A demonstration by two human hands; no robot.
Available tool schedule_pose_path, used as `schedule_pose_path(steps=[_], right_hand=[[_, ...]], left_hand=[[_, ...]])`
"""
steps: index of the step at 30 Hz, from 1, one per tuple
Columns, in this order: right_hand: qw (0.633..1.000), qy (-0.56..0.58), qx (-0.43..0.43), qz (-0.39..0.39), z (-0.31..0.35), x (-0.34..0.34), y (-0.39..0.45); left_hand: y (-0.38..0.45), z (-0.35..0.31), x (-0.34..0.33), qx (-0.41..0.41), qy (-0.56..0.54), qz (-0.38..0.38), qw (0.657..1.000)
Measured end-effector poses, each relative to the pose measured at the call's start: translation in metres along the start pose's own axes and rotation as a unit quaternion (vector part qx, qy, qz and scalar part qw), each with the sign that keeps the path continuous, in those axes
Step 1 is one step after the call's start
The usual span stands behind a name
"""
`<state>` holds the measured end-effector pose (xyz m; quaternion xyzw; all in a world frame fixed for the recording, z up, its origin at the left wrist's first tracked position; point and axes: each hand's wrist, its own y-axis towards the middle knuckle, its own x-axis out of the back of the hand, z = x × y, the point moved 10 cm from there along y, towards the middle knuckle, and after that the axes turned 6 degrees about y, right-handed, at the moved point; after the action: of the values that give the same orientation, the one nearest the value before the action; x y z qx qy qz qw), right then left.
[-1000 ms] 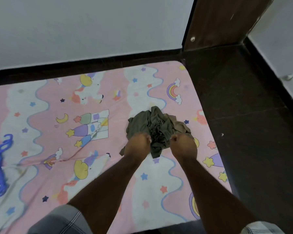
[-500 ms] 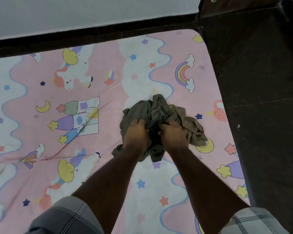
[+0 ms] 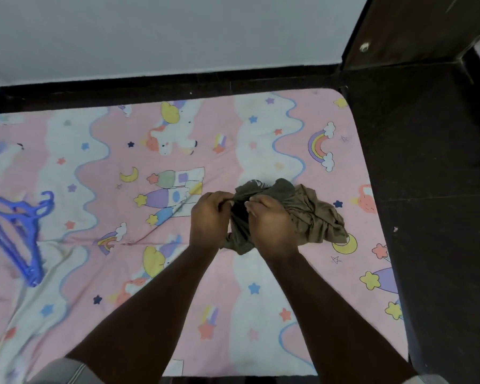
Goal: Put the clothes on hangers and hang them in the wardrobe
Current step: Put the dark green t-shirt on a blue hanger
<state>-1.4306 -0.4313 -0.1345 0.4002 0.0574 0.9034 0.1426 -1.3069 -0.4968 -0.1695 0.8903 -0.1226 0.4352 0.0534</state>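
Head view: both hands, left (image 3: pixel 209 217) and right (image 3: pixel 272 225), fingers curled, gripping crumpled olive garment (image 3: pixel 313 217) on bedsheet (image 3: pixel 261 314).

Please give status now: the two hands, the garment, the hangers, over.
Left hand and right hand both grip the olive garment, bunched on the bed sheet. Blue hangers lie untouched at far left. Nothing between them.

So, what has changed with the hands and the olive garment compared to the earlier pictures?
Both hands worked into the olive garment: one second ago they gripped its near edge, apart; now the left hand and right hand pinch the fabric close together, pulling it open. The bunch shifted a little. The garment stays crumpled on the bed sheet; the blue hangers lie untouched at the left.
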Motion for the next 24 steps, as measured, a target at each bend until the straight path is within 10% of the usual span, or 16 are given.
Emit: schedule_pose_path(steps=[24], right_hand=[[0.969,0.088,0.036,-0.229,0.407,0.018,-0.016]], left_hand=[[-0.095,0.195,0.456,0.013,-0.149,-0.207,0.967]])
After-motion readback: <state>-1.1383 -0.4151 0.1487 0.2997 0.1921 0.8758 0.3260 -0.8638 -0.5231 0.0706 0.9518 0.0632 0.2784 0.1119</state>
